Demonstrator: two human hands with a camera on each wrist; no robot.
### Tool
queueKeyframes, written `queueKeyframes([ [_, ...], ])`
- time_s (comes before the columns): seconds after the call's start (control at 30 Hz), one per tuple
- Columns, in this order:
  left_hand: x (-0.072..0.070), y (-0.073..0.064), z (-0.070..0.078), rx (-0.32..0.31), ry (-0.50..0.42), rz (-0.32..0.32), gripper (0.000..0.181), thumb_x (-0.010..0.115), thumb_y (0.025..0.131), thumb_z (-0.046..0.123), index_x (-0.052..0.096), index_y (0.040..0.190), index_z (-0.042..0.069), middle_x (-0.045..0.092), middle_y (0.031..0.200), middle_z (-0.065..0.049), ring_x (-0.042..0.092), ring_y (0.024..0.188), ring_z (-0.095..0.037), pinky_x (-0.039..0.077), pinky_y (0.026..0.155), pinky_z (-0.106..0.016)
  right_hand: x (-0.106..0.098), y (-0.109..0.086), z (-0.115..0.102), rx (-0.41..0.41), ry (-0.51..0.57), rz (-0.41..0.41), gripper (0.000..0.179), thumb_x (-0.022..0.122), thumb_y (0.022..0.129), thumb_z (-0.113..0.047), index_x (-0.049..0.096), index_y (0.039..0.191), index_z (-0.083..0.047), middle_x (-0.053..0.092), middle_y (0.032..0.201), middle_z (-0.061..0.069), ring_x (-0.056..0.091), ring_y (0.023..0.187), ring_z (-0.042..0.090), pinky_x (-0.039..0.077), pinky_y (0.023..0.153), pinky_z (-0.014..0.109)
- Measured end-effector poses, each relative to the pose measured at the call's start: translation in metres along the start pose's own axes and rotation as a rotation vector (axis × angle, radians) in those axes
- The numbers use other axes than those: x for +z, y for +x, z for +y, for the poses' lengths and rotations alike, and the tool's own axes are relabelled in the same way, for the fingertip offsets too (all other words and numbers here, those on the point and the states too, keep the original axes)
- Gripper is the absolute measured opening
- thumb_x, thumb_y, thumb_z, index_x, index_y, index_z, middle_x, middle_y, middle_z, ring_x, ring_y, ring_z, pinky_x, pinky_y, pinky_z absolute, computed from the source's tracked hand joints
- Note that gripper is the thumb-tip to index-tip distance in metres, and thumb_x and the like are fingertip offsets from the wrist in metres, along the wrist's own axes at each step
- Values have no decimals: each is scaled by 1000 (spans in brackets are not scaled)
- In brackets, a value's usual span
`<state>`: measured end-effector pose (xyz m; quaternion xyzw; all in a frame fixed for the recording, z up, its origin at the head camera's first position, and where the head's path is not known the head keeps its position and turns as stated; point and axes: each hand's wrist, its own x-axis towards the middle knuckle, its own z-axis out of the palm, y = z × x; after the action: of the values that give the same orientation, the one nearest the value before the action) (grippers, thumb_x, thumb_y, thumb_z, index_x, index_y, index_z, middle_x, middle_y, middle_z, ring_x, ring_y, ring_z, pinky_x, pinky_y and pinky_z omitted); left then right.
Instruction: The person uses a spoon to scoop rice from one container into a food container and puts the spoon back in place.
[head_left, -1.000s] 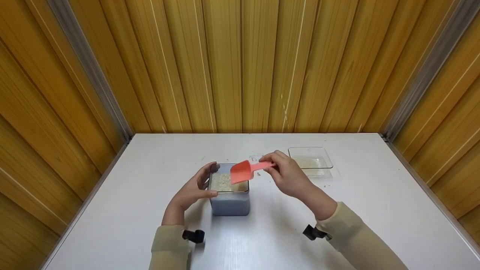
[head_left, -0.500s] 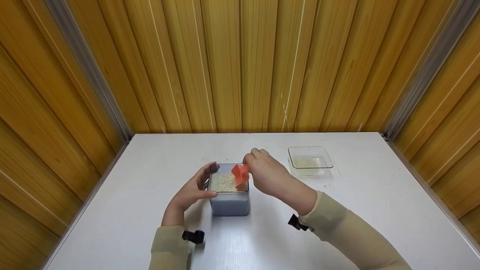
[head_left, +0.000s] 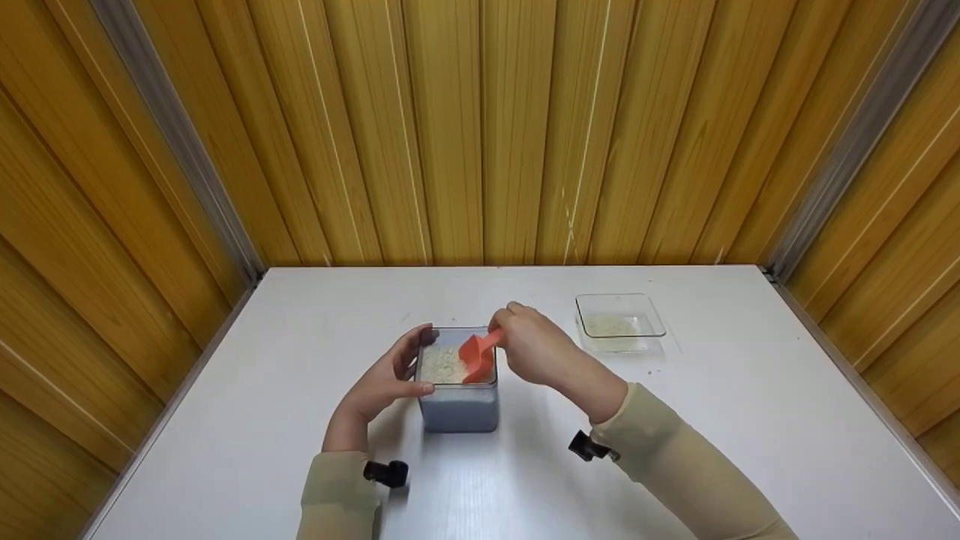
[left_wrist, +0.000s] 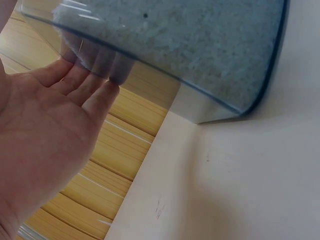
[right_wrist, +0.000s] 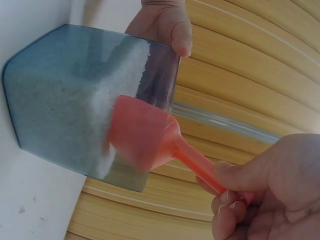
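Observation:
My left hand [head_left: 386, 382] holds the left side of a translucent blue square container [head_left: 459, 411], thumb at the front rim and fingers along the far side. White rice grains [head_left: 442, 364] fill most of that container. With the thumb and curled fingers of my right hand [head_left: 534, 346] I grip the handle of a coral-pink scoop [head_left: 475, 358]. The scoop's bowl is tilted down inside the container's right side. In the right wrist view its edge dips into the rice [right_wrist: 107, 120], showing through the wall.
A clear glass rectangular dish [head_left: 621, 343] with a thin layer of pale grains stands at the back right of the white table [head_left: 337, 300]. A few crumbs lie near it. Wood-patterned panels [head_left: 517, 135] enclose the back and sides.
My right hand has moved left and turned over, bringing the scoop from above the container down into the rice. My left hand and the container have stayed in place.

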<state>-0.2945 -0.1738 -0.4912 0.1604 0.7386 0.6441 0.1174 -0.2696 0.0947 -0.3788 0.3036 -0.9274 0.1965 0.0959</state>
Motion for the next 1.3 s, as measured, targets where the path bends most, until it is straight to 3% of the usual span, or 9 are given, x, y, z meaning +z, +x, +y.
queueKeyframes([
  [0.37,0,-1,1,12,3,-10,108,89,78,19,23,164,17,22,173,-6,8,163,-28,11,131,-51,18,-4,24,171,264,-4,10,67,98,-5,71,105,-1,67,99,11,63,92,24,56,86,42],
  [0.67,0,-1,0,17,-1,-15,108,88,78,18,23,164,17,21,173,-7,8,163,-29,11,131,-51,33,-12,39,243,421,34,12,67,98,-7,71,109,-3,69,98,8,54,84,17,49,76,30],
  [0.97,0,0,-1,12,-6,-11,108,88,78,19,23,164,19,18,174,-7,8,163,-30,11,132,-51,46,-17,39,271,515,81,13,66,98,-7,71,110,-4,67,97,8,52,79,15,45,70,26],
  [1.3,-1,0,-1,27,8,-19,108,88,78,20,22,164,18,20,173,-8,9,163,-30,12,131,-51,57,-17,30,240,562,120,13,64,98,-1,69,110,-2,66,97,10,51,79,14,44,67,21],
])
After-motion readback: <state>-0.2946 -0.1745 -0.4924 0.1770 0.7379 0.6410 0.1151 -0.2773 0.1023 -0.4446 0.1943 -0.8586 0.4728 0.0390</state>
